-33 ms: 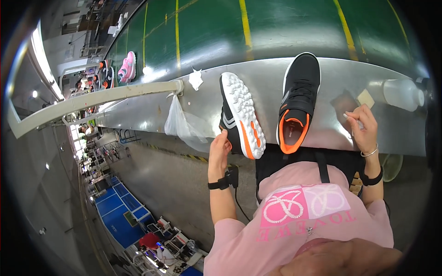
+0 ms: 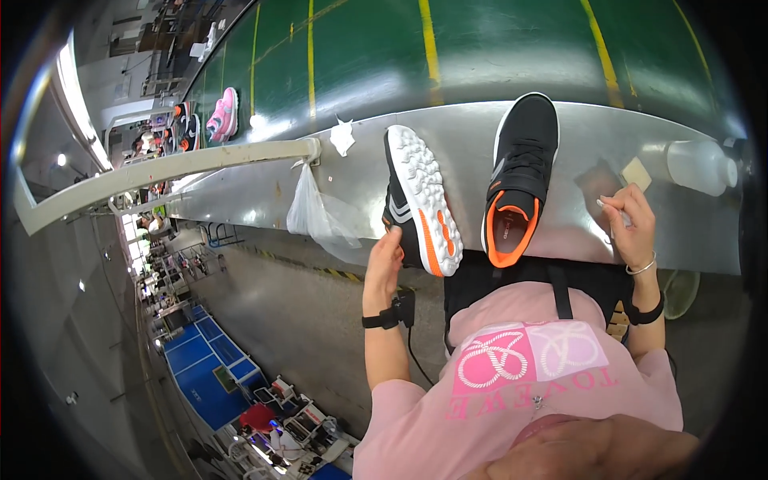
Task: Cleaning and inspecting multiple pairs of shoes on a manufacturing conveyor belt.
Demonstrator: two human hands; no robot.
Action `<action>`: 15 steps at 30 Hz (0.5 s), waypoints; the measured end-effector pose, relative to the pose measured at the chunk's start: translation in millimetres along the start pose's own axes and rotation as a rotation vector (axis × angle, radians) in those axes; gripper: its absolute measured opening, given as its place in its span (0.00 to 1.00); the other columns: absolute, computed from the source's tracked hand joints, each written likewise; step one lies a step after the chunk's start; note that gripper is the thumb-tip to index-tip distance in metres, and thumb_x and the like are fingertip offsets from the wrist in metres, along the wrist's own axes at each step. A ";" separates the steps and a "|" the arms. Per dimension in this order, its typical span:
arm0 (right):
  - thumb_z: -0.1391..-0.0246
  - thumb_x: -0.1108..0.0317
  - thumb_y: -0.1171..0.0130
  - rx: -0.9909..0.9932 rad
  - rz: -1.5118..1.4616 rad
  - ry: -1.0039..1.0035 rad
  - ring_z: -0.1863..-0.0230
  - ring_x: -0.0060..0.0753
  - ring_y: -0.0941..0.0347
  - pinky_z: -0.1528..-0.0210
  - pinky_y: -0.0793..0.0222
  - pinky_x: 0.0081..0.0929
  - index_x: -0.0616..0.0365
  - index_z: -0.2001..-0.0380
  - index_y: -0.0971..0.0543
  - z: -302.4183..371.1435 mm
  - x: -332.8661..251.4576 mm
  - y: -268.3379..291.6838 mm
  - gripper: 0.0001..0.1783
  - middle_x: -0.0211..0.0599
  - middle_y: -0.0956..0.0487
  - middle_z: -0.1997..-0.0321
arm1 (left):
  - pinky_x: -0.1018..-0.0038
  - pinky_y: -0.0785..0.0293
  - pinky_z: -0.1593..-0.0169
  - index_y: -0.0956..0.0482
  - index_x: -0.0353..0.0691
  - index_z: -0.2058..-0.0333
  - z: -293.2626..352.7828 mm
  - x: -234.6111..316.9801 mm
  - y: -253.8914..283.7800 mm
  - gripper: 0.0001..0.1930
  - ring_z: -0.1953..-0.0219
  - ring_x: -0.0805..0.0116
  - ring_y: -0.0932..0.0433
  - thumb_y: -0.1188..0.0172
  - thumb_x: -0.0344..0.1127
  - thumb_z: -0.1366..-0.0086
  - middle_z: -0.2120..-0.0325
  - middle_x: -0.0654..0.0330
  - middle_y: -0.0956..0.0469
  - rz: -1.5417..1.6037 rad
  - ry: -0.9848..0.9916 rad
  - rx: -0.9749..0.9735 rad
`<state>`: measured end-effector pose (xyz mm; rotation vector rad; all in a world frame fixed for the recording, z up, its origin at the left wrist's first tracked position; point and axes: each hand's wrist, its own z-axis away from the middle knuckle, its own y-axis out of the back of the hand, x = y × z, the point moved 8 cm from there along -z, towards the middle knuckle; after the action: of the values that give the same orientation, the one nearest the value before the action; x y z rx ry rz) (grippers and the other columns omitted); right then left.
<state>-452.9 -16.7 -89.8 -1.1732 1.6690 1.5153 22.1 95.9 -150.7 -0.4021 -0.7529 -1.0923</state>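
A black sneaker [image 2: 415, 188] lies tipped on its side at the metal ledge, its knobbly white sole with orange patches turned toward the right. My left hand [image 2: 385, 260] is closed at its heel end, thumb against the upper; the other fingers are partly hidden. To the right, a matching black sneaker [image 2: 524, 148] stands upright, toe away from me, with its orange-lined opening toward me. My right hand [image 2: 636, 220] is raised over the ledge beyond that shoe, thumb and forefinger pinched on a small white thing [image 2: 601, 202] whose kind I cannot make out.
Beyond the metal ledge [image 2: 352, 188] runs a green belt [image 2: 512, 48] with yellow lines. A beige block [image 2: 637, 174] and a whitish plastic bottle [image 2: 700, 166] are at right. Leftward are crumpled white paper [image 2: 342, 138], a clear bag [image 2: 316, 212], a pale metal bar [image 2: 200, 163] and pink shoes [image 2: 224, 116].
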 end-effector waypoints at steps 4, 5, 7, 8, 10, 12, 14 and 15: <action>0.48 0.78 0.35 0.030 0.011 -0.012 0.71 0.29 0.30 0.66 0.35 0.24 0.65 0.67 0.17 4.2 3.1 -7.2 0.04 0.35 0.27 0.72 | 0.82 0.46 0.73 0.19 0.45 0.66 6.9 -2.3 -21.9 0.12 0.77 0.87 0.39 0.34 0.47 0.33 0.77 0.77 0.29 -0.012 -0.021 -0.007; 0.48 0.78 0.35 0.042 0.009 -0.012 0.71 0.29 0.30 0.66 0.35 0.24 0.65 0.67 0.16 4.9 3.4 -9.1 0.04 0.35 0.27 0.73 | 0.82 0.46 0.74 0.19 0.44 0.69 3.8 -6.3 -18.5 0.12 0.79 0.86 0.39 0.34 0.46 0.33 0.79 0.76 0.29 -0.065 -0.057 -0.049; 0.48 0.78 0.35 0.051 0.001 -0.021 0.71 0.28 0.30 0.67 0.36 0.24 0.65 0.67 0.16 7.3 6.8 -12.6 0.04 0.34 0.27 0.73 | 0.83 0.46 0.77 0.20 0.42 0.75 19.7 16.7 -43.3 0.15 0.82 0.86 0.40 0.34 0.43 0.32 0.81 0.76 0.29 -0.140 -0.085 -0.076; 0.48 0.77 0.34 0.060 -0.016 -0.026 0.71 0.28 0.30 0.67 0.36 0.24 0.64 0.67 0.16 8.1 7.5 -14.3 0.04 0.34 0.27 0.73 | 0.83 0.43 0.75 0.19 0.40 0.75 24.6 25.4 -55.3 0.15 0.80 0.86 0.36 0.34 0.42 0.32 0.80 0.75 0.27 -0.208 -0.120 -0.124; 0.47 0.77 0.34 0.073 -0.015 -0.030 0.71 0.28 0.30 0.67 0.36 0.24 0.64 0.67 0.16 8.7 6.6 -18.0 0.04 0.34 0.27 0.73 | 0.82 0.32 0.71 0.17 0.33 0.73 39.6 47.2 -82.5 0.15 0.74 0.85 0.28 0.34 0.40 0.32 0.76 0.72 0.21 -0.252 -0.192 -0.149; 0.47 0.76 0.34 0.088 -0.018 -0.034 0.71 0.27 0.30 0.68 0.37 0.24 0.64 0.67 0.16 10.5 9.2 -22.5 0.04 0.34 0.27 0.73 | 0.82 0.30 0.70 0.16 0.32 0.71 36.1 40.5 -83.9 0.15 0.73 0.85 0.27 0.34 0.40 0.32 0.75 0.70 0.20 -0.246 -0.218 -0.156; 0.43 0.74 0.36 0.094 -0.064 -0.098 0.68 0.28 0.31 0.64 0.37 0.24 0.66 0.66 0.17 13.8 18.3 -28.4 0.05 0.34 0.27 0.71 | 0.82 0.29 0.68 0.16 0.30 0.70 34.7 37.1 -85.2 0.15 0.72 0.84 0.26 0.34 0.40 0.32 0.74 0.69 0.19 -0.242 -0.244 -0.161; 0.43 0.74 0.36 0.094 -0.058 -0.100 0.68 0.28 0.31 0.64 0.37 0.24 0.66 0.66 0.17 15.5 21.4 -30.7 0.05 0.34 0.27 0.71 | 0.82 0.29 0.69 0.16 0.30 0.70 35.8 38.5 -88.2 0.15 0.72 0.84 0.26 0.34 0.39 0.32 0.74 0.69 0.19 -0.232 -0.256 -0.153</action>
<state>-436.9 -5.0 -125.1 -1.0708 1.6079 1.4208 -60.3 56.3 -103.9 -0.6031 -0.9625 -1.3373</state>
